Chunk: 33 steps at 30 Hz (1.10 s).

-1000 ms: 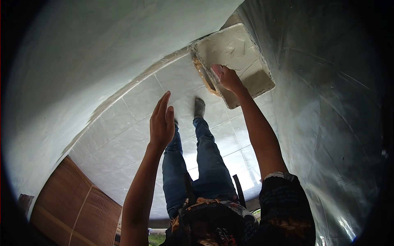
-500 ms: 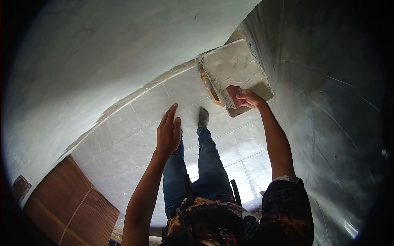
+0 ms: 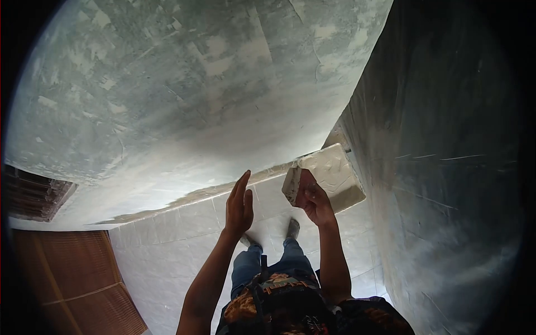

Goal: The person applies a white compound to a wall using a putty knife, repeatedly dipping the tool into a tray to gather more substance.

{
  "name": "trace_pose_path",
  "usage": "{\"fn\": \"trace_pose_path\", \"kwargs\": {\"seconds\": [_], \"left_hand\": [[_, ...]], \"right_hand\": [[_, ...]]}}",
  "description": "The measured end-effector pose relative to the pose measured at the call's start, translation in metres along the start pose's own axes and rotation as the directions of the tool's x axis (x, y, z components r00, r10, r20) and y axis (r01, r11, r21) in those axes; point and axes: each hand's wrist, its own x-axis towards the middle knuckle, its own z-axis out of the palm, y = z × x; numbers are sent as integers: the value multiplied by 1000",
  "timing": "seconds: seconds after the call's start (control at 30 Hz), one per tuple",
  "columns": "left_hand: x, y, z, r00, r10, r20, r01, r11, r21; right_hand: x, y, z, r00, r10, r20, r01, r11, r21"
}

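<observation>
My right hand (image 3: 318, 207) grips a reddish putty scraper (image 3: 306, 182), raised in front of me. Pale putty coats the scraper's left part. Behind it, a rectangular tray (image 3: 354, 171) of cream-coloured putty sits on the floor in the corner and is partly covered by the scraper and hand. To the left, my left hand (image 3: 239, 210) is held up with its fingers straight and close together, the thumb apart, holding nothing. Ahead of both hands rises a wall (image 3: 218, 72) with patchy whitish putty and scrape marks.
A darker grey wall (image 3: 441, 184) runs along the right side. Below lies a tiled floor (image 3: 167, 251), where my feet stand. At the left are a brown woven panel (image 3: 67, 279) and a dark slatted opening (image 3: 36, 192) in the wall.
My right hand has lifted the putty scraper from the tray and moved it left, towards my left hand. The view has tilted up, showing more of the wall.
</observation>
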Motion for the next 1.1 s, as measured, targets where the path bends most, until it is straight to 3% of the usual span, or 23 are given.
{"fn": "trace_pose_path", "kwargs": {"seconds": [0.13,0.3,0.43,0.57,0.8,0.87,0.97,1.1], "left_hand": [[13,31,-59,985,132,-111,-135,991,-19],[24,62,-137,916,273,-295,-287,958,-3],[33,74,-213,798,421,-431,-449,893,42],[31,90,-271,694,503,-515,-558,828,58],[35,104,-361,575,608,-548,-664,738,122],[38,108,-382,493,685,-536,-726,663,179],[31,114,-408,505,705,-498,-715,665,216],[33,122,-435,455,744,-489,-755,614,232]], "right_hand": [[11,-8,105,999,-35,37,38,997,-66],[19,-2,200,971,-83,225,106,990,-93],[22,13,294,956,-138,261,181,972,-148],[23,31,352,892,-212,399,300,938,-172],[10,58,446,809,-276,519,376,921,-97],[7,66,466,794,-309,524,408,909,-82],[9,74,481,785,-331,524,430,899,-76],[-3,72,514,760,-346,551,471,877,-99]]}}
